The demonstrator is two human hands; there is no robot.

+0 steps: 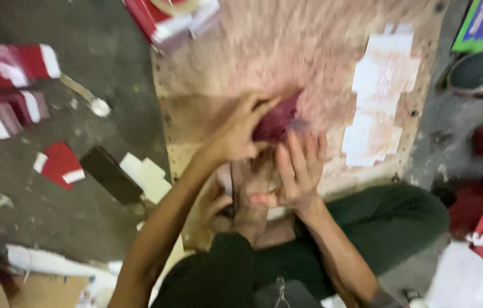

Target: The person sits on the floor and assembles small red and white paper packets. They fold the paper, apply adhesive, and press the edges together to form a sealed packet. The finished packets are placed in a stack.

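Dark trousers (pixel 367 228) were seen lower centre | dark red piece (pixel 278 121) was gripped by left hand (pixel 235 134) at centre | right hand (pixel 295 171) was held open, touching it | wooden board (pixel 310 51) lay beneath | folding judged under way; firm pressing needed.

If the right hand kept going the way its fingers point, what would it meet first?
The right hand points up the board, fingertips already at the dark red piece that the left hand grips. It would likely meet that piece first; blur hides depth.
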